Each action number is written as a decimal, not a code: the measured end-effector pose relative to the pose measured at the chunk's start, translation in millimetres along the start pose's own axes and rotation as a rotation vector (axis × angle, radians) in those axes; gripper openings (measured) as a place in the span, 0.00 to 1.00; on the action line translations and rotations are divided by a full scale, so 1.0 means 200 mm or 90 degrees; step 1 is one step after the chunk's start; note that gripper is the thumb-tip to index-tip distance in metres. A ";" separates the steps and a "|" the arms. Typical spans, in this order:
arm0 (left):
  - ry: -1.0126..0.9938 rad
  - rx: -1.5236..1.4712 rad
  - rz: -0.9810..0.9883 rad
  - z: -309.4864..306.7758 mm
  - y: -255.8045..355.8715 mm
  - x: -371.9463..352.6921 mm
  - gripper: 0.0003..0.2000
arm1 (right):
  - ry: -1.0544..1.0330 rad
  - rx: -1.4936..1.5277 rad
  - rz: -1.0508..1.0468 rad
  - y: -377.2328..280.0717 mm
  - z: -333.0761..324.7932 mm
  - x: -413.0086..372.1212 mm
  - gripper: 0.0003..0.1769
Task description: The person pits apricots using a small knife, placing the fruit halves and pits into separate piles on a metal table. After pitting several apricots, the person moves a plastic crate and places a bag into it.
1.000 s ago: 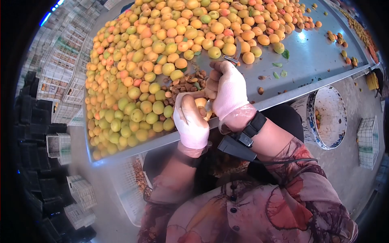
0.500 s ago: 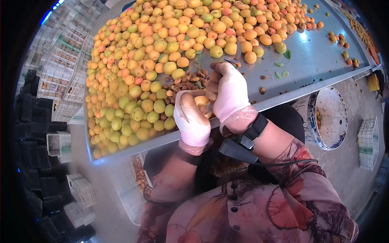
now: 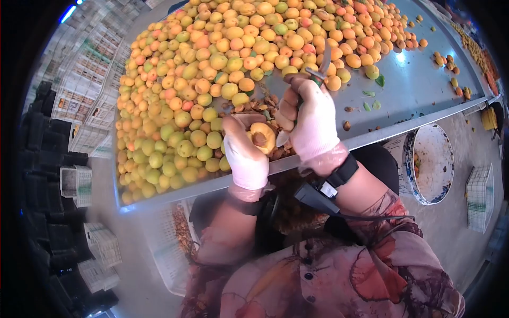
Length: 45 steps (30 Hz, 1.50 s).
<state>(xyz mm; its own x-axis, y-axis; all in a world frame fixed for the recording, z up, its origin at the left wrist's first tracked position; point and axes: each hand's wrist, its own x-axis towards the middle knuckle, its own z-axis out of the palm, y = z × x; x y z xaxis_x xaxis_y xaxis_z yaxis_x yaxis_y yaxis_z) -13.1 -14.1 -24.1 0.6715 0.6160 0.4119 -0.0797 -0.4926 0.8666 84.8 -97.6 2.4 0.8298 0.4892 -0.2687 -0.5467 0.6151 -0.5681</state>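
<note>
In a pale glove with bare fingertips, my left hand (image 3: 244,151) holds a cut apricot (image 3: 268,143), its orange flesh and brown stone facing up. My right hand (image 3: 314,119), gloved likewise, is closed around a small knife (image 3: 326,57); the curved blade points up and away from me, and most of the handle is hidden. The two hands are close together but apart over the front edge of the metal table (image 3: 366,124). Just beyond them lies a heap of brown apricot stones (image 3: 260,104).
Whole apricots (image 3: 185,74) cover the table's left and far side. Loose leaves (image 3: 380,80) lie at right. A white bucket (image 3: 432,164) stands on the floor at right, near a crate (image 3: 480,199). Below left is a white basket (image 3: 167,238); stacked crates (image 3: 87,79) stand farther left.
My right hand has moved slightly right and turned, so the knife blade now shows upright. My left hand has tilted, bringing the apricot's cut face and stone into view.
</note>
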 end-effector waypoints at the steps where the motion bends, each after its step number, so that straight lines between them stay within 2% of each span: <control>1: -0.022 -0.082 -0.078 -0.01 -0.02 0.01 0.21 | -0.070 -0.157 -0.095 -0.02 0.00 -0.02 0.10; 2: -0.020 -0.079 -0.076 -0.03 -0.04 0.03 0.21 | -0.073 -0.155 -0.094 -0.01 0.00 -0.03 0.10; 4: -0.032 -0.492 -0.418 -0.08 -0.05 0.07 0.32 | -0.314 -0.547 -0.230 0.01 -0.01 -0.04 0.15; 5: -0.092 -0.425 -0.399 -0.11 -0.05 0.07 0.37 | -0.344 -0.477 -0.056 0.04 -0.01 -0.07 0.17; 6: -0.091 -0.425 -0.398 -0.10 -0.05 0.08 0.37 | -0.370 -0.635 -0.094 0.03 -0.02 -0.09 0.17; 8: -0.002 -0.478 -0.363 -0.07 -0.03 0.07 0.38 | -0.394 -0.780 -0.150 0.04 -0.03 -0.09 0.15; 9: -0.097 -0.445 -0.376 -0.13 -0.06 0.05 0.37 | -0.398 -0.866 -0.246 0.04 -0.03 -0.09 0.16; 10: -0.104 -0.453 -0.372 -0.12 -0.08 0.03 0.37 | -0.395 -0.954 -0.348 0.05 -0.02 -0.10 0.18; 12: -0.037 -0.068 -0.108 -0.07 -0.13 0.01 0.36 | -0.337 -0.942 -0.412 0.09 -0.03 -0.13 0.15; 14: 0.026 -0.281 -0.222 -0.02 -0.08 0.03 0.38 | -0.283 -0.922 -0.308 0.10 -0.03 -0.13 0.13; 15: -0.043 -0.324 -0.243 -0.04 -0.04 0.03 0.38 | -0.257 -0.902 -0.230 0.08 -0.03 -0.12 0.11; 16: -0.114 -0.364 -0.262 -0.05 -0.02 0.03 0.38 | -0.249 -0.907 -0.236 0.09 -0.04 -0.12 0.11; 18: -0.108 -0.354 -0.288 -0.05 -0.01 0.04 0.37 | -0.218 -0.540 -0.147 0.15 -0.08 -0.10 0.12; 20: -0.096 -0.341 -0.314 -0.07 0.00 0.04 0.36 | -0.203 -0.527 -0.135 0.12 -0.08 -0.09 0.13; 22: -0.174 -0.258 -0.251 -0.13 0.04 0.03 0.31 | -0.151 -0.369 -0.049 0.04 -0.06 -0.11 0.13; 23: -0.263 -0.161 -0.202 -0.14 0.08 0.03 0.21 | -0.165 -0.406 0.029 -0.02 -0.07 -0.10 0.17; 24: -0.436 -0.038 -0.008 -0.18 0.15 0.05 0.24 | -0.166 -0.410 0.024 -0.06 -0.08 -0.07 0.17; 26: -0.752 -0.207 -0.212 -0.18 0.08 0.04 0.19 | -0.279 -0.613 -0.052 -0.11 -0.12 0.03 0.20; 27: -0.801 -0.160 -0.199 -0.18 0.10 0.03 0.18 | -0.253 -0.653 -0.093 -0.14 -0.15 0.11 0.23; 28: -0.848 -0.111 -0.186 -0.18 0.16 0.03 0.19 | -0.198 -0.963 -0.221 -0.27 -0.08 0.13 0.23; 29: -0.880 -0.062 -0.158 -0.18 0.18 0.06 0.19 | -0.121 -1.127 -0.246 -0.32 -0.12 0.24 0.21; 30: -0.877 -0.065 -0.157 -0.18 0.16 0.06 0.19 | -0.024 -1.285 -0.288 -0.37 -0.13 0.32 0.18; 32: -0.804 -0.105 -0.072 -0.16 0.12 0.06 0.20 | 0.032 -1.359 -0.363 -0.43 -0.26 0.49 0.18; 34: -0.795 -0.107 -0.083 -0.16 0.10 0.07 0.20 | 0.087 -1.412 -0.262 -0.45 -0.31 0.56 0.20; 39: -0.765 -0.142 -0.118 -0.15 0.09 0.09 0.19 | 0.045 -1.454 -0.162 -0.43 -0.33 0.62 0.21; 41: -0.697 -0.160 -0.156 -0.16 0.10 0.10 0.18 | 0.008 -1.468 -0.151 -0.45 -0.30 0.60 0.22; 42: -0.618 -0.128 -0.066 -0.14 0.06 0.11 0.17 | -0.014 -1.388 -0.173 -0.46 -0.30 0.57 0.24; 43: -0.558 -0.151 -0.164 -0.15 0.08 0.11 0.17 | -0.037 -1.307 -0.193 -0.46 -0.29 0.53 0.26; 44: -0.495 -0.174 -0.261 -0.15 0.11 0.11 0.18 | -0.048 -1.309 -0.193 -0.44 -0.27 0.49 0.26; 45: -0.415 -0.181 -0.273 -0.14 0.09 0.10 0.19 | -0.144 -1.086 -0.231 -0.42 -0.26 0.45 0.28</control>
<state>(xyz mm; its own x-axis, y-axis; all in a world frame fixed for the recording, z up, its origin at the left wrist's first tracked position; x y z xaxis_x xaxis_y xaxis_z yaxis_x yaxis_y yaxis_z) -21.8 6.0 8.3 0.9712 0.1926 -0.1402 0.1557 -0.0677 0.9855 210.9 -137.1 -15.2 0.7607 0.6458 0.0647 0.4860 -0.5008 -0.7162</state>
